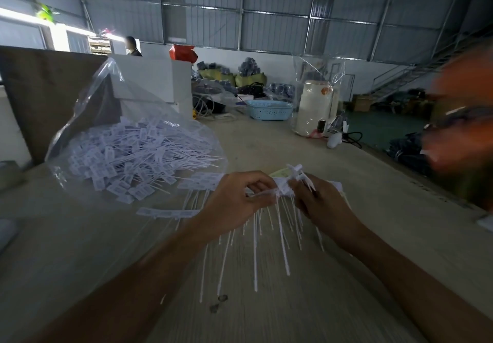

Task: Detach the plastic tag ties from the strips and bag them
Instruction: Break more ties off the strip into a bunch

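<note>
With the left hand (240, 198) and right hand (317, 201) both pinching the tag strip (280, 190), an uneven twist may snap a tie tail or scatter ties off the table (373, 236).

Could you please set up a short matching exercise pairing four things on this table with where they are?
Things:
1. clear bag
2. blue basket
3. strip of ties
4. white jug

Places:
A. inside clear wrapping, far right
B. between both hands
C. near left, full of loose ties
D. far middle of the table

Pairs: 1-C, 2-D, 3-B, 4-A
</note>
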`<control>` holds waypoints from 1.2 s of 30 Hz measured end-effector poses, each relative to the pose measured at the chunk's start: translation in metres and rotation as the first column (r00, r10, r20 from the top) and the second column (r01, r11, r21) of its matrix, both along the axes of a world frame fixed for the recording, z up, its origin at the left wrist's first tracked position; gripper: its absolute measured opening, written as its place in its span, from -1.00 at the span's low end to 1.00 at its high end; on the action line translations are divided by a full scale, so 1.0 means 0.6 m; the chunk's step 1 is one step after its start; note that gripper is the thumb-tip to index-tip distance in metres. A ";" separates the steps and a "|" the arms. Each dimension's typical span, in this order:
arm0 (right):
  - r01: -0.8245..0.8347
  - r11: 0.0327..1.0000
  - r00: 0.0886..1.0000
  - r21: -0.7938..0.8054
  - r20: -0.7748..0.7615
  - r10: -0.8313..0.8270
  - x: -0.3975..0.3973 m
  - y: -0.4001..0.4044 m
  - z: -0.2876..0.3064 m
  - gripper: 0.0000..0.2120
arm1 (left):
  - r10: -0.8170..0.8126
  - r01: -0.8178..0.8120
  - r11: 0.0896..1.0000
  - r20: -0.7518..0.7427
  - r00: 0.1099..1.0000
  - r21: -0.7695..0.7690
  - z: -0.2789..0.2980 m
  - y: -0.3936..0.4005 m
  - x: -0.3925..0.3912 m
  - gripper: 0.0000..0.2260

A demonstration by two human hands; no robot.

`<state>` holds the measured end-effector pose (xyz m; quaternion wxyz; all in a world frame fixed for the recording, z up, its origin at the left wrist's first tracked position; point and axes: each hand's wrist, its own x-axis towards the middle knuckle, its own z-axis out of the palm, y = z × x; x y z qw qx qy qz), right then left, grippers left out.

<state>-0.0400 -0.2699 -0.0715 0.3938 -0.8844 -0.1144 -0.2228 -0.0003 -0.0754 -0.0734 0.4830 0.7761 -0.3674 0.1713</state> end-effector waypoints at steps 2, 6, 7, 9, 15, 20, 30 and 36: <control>0.079 0.997 0.997 0.019 0.017 -0.080 0.007 -0.014 0.001 -0.69 | -0.040 0.040 0.999 -0.011 0.999 0.009 0.001 0.001 0.001 -0.85; 0.193 0.964 0.981 0.185 -0.029 -0.191 0.007 -0.052 0.013 -0.72 | -0.056 0.055 0.998 0.057 0.997 0.021 0.004 -0.001 -0.003 -0.79; 0.158 0.963 0.987 0.220 -0.063 -0.148 0.004 -0.048 0.014 -0.72 | -0.034 0.034 0.999 0.073 0.997 -0.001 0.004 -0.002 -0.003 -0.80; 0.058 0.968 0.989 0.243 -0.146 -0.023 -0.003 -0.026 0.016 -0.66 | 0.001 0.002 1.000 0.098 0.995 -0.031 0.004 -0.003 -0.004 -0.81; -0.128 0.930 0.962 0.345 -0.187 0.201 -0.034 0.012 0.031 -0.59 | 0.060 -0.058 0.998 0.149 0.987 -0.018 0.005 -0.005 -0.005 -0.81; -0.116 0.942 0.942 0.314 -0.267 0.205 -0.038 0.010 0.037 -0.56 | 0.047 -0.039 0.998 0.191 0.980 -0.046 0.004 -0.012 -0.013 -0.81; -0.003 0.952 0.956 0.305 -0.279 0.092 -0.035 0.003 0.038 -0.66 | 0.025 -0.046 0.991 0.169 0.985 0.124 0.006 0.003 -0.005 -0.77; 0.001 0.936 0.957 0.352 -0.271 0.101 -0.035 0.003 0.031 -0.65 | 0.129 -0.179 0.948 0.194 0.972 0.263 -0.003 0.012 -0.001 -0.70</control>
